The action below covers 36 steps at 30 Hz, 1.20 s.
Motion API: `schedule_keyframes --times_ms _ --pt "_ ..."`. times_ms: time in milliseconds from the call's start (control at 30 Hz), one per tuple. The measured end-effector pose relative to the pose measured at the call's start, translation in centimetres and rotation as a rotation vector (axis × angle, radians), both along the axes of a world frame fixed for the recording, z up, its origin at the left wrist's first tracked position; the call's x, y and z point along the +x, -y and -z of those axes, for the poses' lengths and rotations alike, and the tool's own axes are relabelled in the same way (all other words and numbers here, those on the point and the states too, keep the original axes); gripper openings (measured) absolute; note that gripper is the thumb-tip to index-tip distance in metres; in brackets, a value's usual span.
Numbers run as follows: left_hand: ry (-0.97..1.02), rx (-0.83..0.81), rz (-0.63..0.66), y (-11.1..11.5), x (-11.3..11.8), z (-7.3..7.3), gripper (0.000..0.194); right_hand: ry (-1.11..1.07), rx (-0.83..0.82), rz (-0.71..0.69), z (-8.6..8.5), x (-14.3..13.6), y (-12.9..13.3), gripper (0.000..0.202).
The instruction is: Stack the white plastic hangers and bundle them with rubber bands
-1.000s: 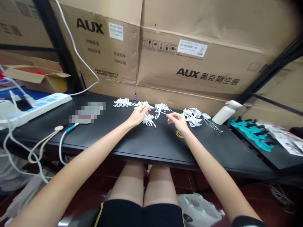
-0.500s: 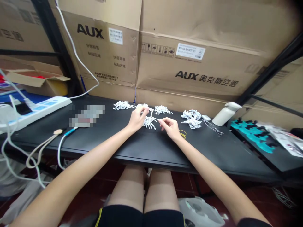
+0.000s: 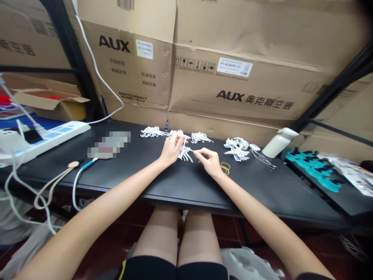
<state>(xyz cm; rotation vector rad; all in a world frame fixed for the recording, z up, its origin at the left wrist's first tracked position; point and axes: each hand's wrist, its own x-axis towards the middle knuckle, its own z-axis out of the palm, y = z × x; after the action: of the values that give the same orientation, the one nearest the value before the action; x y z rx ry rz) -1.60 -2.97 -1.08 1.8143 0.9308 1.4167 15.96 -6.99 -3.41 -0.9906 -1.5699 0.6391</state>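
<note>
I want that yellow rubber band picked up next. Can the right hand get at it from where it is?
Probably yes. The yellow rubber band lies flat on the black table just beside the right hand, with nothing on top of it or between them, though the fingers already pinch a small white piece.

Small white plastic hook pieces on the black counter (image 3: 175, 182)

One loose bundle of white plastic pieces (image 3: 186, 152) lies between both hands, a single thin white piece (image 3: 194, 151) sticking out sideways.
</note>
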Motion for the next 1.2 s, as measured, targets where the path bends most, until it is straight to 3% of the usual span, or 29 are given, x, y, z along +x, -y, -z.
schedule_keyframes --times_ms 300,500,900,1067,1200 --pt "-0.064 -0.062 0.089 0.1 -0.1 0.0 0.035 0.047 0.137 0.101 -0.1 0.0 0.2 0.021" --pt "-0.137 -0.047 0.084 0.2 -0.1 -0.4 0.032 -0.018 0.212 0.182 -0.5 0.1 0.4 0.017" --pt "-0.231 -0.007 0.061 0.1 -0.4 -0.3 0.037 -0.289 -0.274 -0.099 -0.9 0.4 -0.2 0.027" --pt "-0.203 -0.029 0.076 0.0 -0.5 -0.4 0.039 -0.245 -0.337 -0.139 -1.0 0.5 -0.1 0.031" --pt "-0.134 -0.085 0.144 -0.1 -0.4 -0.2 0.036 -0.121 -0.279 -0.172 -0.9 0.6 -0.1 0.034"
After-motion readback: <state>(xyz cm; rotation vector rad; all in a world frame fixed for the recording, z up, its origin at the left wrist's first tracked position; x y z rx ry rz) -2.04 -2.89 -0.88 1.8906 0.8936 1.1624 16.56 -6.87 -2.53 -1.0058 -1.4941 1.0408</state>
